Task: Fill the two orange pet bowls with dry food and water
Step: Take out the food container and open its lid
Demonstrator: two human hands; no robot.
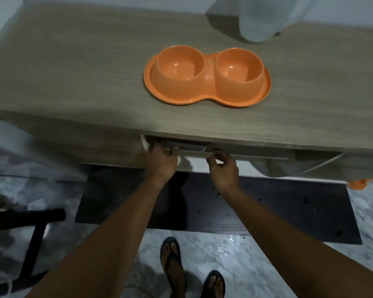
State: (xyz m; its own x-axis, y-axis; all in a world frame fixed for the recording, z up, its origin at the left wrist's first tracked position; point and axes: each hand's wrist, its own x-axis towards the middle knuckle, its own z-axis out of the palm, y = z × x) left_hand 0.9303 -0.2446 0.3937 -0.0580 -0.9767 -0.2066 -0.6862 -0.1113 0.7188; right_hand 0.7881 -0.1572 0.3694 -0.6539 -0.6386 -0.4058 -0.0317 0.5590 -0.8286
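At the bottom centre of the frame my feet in dark flip-flops (pixel 193 269) stand on a glossy marbled grey floor (pixel 235 261). A black bar-shaped frame (pixel 33 229) sits at lower left. Just beyond my feet a dark rectangular mat (pixel 289 216) lies on the floor, flecked with small dark bits. My arms reach up the middle of the frame to the bench's front edge. My left hand (pixel 160 161) and right hand (pixel 222 168) are curled, fingers narrow, pinching the top edge of a pale bag or container (pixel 194 154) tucked under the bench; I cannot tell what it is. The bench (pixel 73 78) is grey-brown wood grain. Right of centre on it, the orange double pet bowl (pixel 207 76) rests, both cups empty. In the upper right stands a translucent container (pixel 258 20), blurred, against a pale wall.
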